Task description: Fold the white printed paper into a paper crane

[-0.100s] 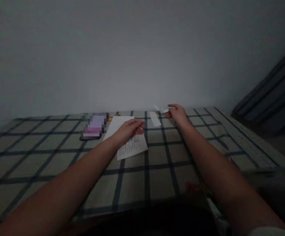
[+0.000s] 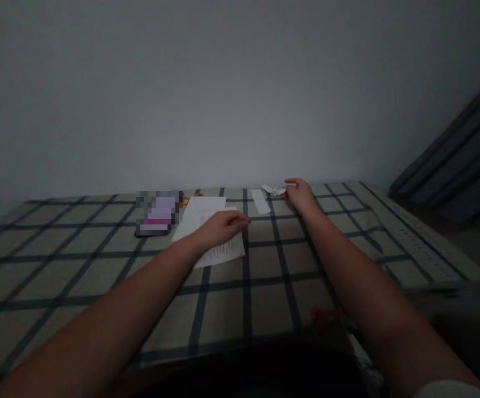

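Observation:
My left hand [image 2: 224,228] is over a printed white sheet [image 2: 223,254], hiding its middle. Its fingers are pressed together, and I cannot make out whether anything is between them. Another white sheet [image 2: 204,204] lies partly beneath the printed one. Farther right, my right hand [image 2: 300,196] has its index finger stretched out and its other fingers curled at the end of a crumpled white piece [image 2: 274,190], perhaps paper. A narrow white strip [image 2: 260,202] lies flat on the checked cloth between my hands.
A phone-like device [image 2: 159,214], blurred out in blocks, lies left of the sheets. The checked cloth [image 2: 265,260] covers the surface up to a pale wall [image 2: 240,99]. A dark striped curtain or cloth [image 2: 464,149] hangs at the right.
My left hand has come slightly down and right, and the printed sheet has shifted a little left. My right hand and the crumpled piece have moved slightly right and down.

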